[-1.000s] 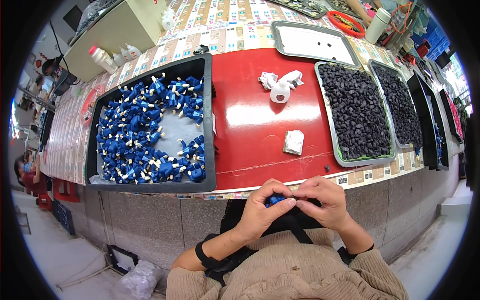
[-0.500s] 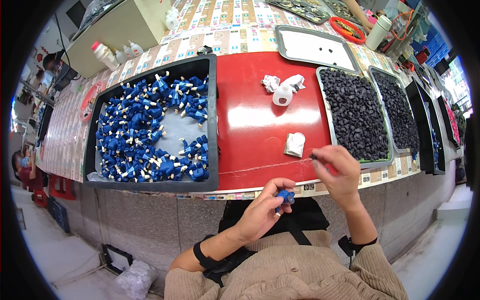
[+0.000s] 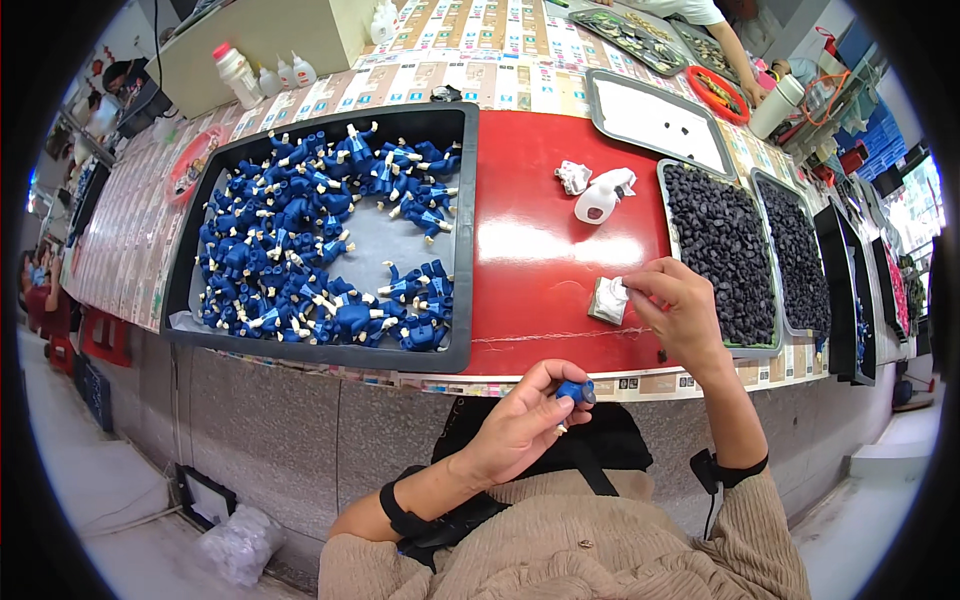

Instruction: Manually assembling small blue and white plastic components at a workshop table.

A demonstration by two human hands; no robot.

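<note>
My left hand (image 3: 525,420), low in front of the red board, grips a small blue toy figure body (image 3: 577,391) with a pale hand part pointing down. Its top end shows grey between thumb and fingers. My right hand (image 3: 688,312) is over the board's near right, thumb and forefinger pinched together at the edge of a small pad with a crumpled white top (image 3: 609,300). What the fingertips hold, if anything, is too small to tell. A small black piece (image 3: 662,356) shows just under that hand; whether it is held or lying there I cannot tell.
A black tray (image 3: 462,250) of blue figure bodies stands left. Two trays of black pieces (image 3: 722,250) (image 3: 795,250) stand right. A white squeeze bottle (image 3: 600,200) lies on the red board (image 3: 530,150) beside crumpled tissue (image 3: 573,177). Another person's arm (image 3: 738,60) reaches in at far right.
My right hand has moved left and away from me, from holding a black piece in the air to the white-topped pad. My left hand still holds the blue figure body.
</note>
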